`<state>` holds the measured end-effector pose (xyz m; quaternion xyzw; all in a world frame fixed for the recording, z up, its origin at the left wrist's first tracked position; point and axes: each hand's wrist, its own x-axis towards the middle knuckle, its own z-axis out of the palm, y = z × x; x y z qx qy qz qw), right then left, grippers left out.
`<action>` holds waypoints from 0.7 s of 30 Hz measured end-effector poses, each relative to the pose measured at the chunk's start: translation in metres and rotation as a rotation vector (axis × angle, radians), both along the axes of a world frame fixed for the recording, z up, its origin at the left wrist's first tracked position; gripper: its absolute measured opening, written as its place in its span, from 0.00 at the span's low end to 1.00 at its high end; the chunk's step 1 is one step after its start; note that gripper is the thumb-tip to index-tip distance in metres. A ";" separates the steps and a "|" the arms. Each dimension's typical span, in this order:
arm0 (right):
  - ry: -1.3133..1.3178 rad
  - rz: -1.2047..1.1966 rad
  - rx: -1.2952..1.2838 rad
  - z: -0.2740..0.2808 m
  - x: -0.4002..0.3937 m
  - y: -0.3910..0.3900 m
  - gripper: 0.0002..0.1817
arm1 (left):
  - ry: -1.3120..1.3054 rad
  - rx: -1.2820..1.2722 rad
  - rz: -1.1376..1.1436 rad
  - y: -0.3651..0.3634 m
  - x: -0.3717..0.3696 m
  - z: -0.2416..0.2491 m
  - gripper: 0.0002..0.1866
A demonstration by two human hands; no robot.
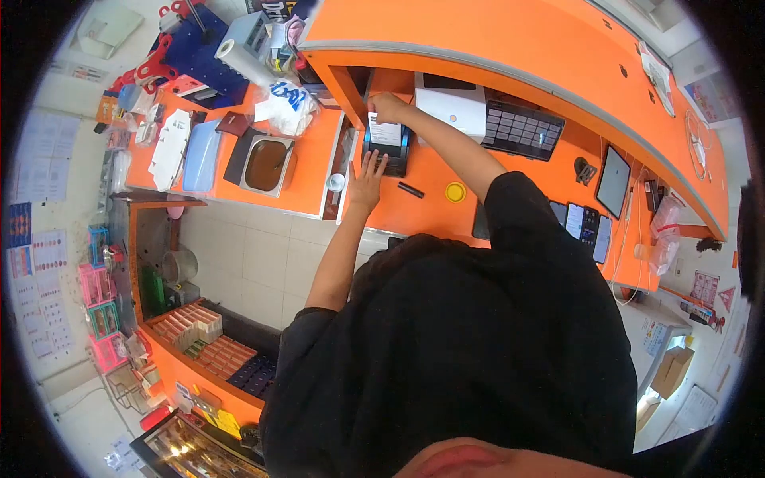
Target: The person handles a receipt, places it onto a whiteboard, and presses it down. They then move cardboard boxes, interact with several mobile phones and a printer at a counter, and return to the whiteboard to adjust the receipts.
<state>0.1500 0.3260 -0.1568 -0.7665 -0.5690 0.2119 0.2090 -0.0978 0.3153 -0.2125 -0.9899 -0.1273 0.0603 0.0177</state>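
Observation:
A small black printer [394, 164] sits on the orange desk, and a white printed paper slip [386, 134] stretches over its top. At the far end of the slip, my right hand [388, 107] has its fingers curled onto the paper's edge; the fingertips are partly hidden. My left hand [367, 182] lies with fingers spread against the near left side of the printer, holding nothing. Just right of the printer are a short black stick-like object [410, 190] and a round yellow item [455, 192].
A keyboard [523, 131] and a white machine [451, 109] stand under the raised orange shelf [494, 36]. Several phones [588, 225] and a tablet [613, 182] are at the right. A metal tray [267, 165] rests on the left counter, with a small white cup [336, 182] nearby.

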 end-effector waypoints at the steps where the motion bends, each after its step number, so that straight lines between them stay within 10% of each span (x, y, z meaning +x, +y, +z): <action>1: -0.015 0.007 0.051 0.005 -0.004 -0.003 0.18 | 0.011 0.008 0.034 -0.003 0.000 0.000 0.48; 21: 0.075 -0.124 0.385 0.045 -0.046 -0.045 0.11 | 0.291 -0.152 0.070 0.003 0.006 0.019 0.50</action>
